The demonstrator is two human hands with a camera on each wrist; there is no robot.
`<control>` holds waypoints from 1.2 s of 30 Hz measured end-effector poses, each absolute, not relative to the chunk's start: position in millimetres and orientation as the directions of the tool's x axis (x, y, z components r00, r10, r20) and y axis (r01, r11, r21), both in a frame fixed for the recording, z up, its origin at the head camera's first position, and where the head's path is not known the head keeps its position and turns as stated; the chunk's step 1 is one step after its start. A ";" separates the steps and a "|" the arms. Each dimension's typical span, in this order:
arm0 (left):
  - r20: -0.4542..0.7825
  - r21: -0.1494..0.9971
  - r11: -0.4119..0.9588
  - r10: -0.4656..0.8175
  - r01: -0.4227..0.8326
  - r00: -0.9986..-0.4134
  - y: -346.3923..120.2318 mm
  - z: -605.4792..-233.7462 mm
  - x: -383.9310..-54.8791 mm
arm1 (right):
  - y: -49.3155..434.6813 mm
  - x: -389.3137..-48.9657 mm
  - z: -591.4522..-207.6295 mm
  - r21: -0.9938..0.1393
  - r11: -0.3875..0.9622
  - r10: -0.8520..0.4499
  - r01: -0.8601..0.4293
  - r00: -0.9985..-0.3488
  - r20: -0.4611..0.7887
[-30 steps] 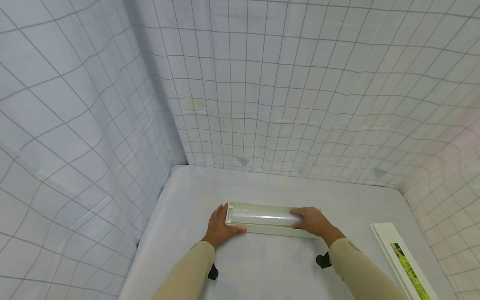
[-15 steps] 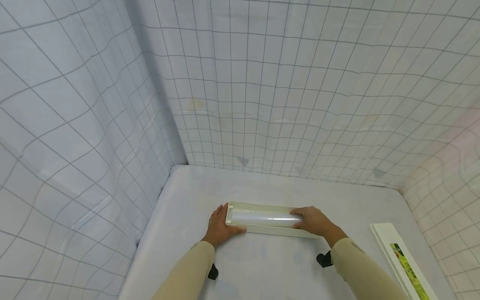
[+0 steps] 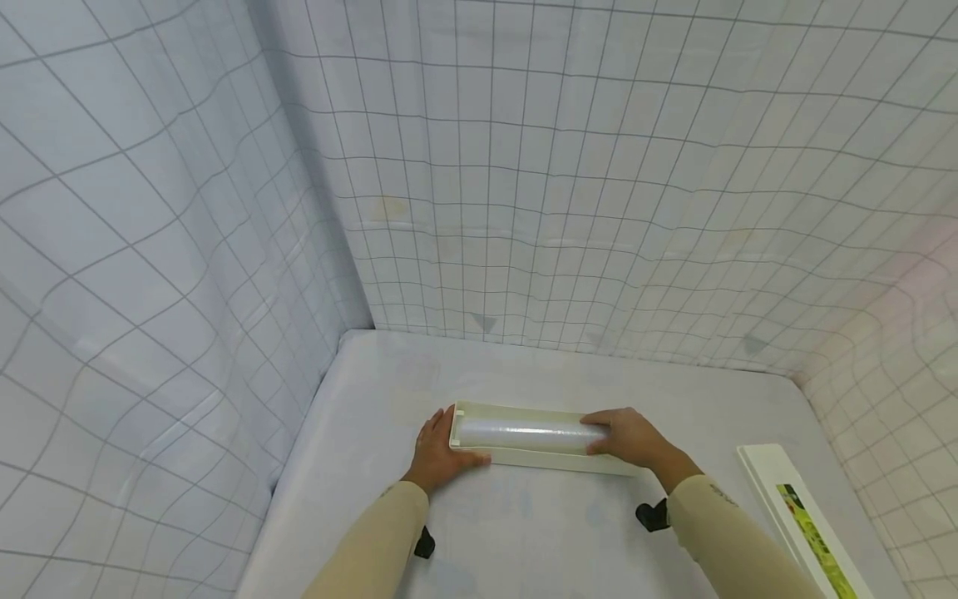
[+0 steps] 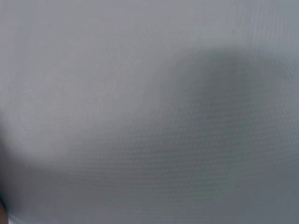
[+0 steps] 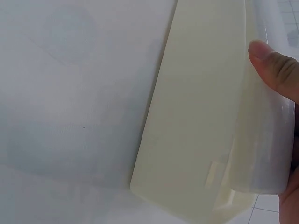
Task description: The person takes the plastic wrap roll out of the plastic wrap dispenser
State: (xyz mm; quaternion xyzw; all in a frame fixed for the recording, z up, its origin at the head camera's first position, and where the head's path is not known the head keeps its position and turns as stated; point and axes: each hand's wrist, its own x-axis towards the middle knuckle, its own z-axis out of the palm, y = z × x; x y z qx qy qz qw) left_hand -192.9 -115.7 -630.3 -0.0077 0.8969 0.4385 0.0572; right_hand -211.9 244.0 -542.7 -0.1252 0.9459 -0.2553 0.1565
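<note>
A long cream dispenser box (image 3: 554, 458) lies open-topped on the white-covered table, with a shiny roll of cling film (image 3: 516, 431) along its inside. My left hand (image 3: 437, 456) grips the box's left end, thumb along the front wall and fingers at the end. My right hand (image 3: 629, 438) holds the roll near its right end. In the right wrist view the thumb presses on the cling film roll (image 5: 264, 149), whose end stands at the rim of the box (image 5: 187, 116). The left wrist view shows almost only the table cover.
A cream lid (image 3: 767, 470) with a yellow-green label lies slantwise at the right of the table. Black wrist-worn pieces (image 3: 653, 516) show under both forearms. Grid-patterned sheets (image 3: 524, 166) hang behind the table and at both sides.
My right hand has shifted slightly right and away from me, still holding the roll. The left hand and the box stay where they were.
</note>
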 end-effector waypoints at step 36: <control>-0.084 0.799 0.600 0.058 -0.032 -0.995 -116.4 -627.8 -192.7 | 254.9 -209.9 -517.7 -0.548 0.833 -0.233 -0.082 -0.949 -0.212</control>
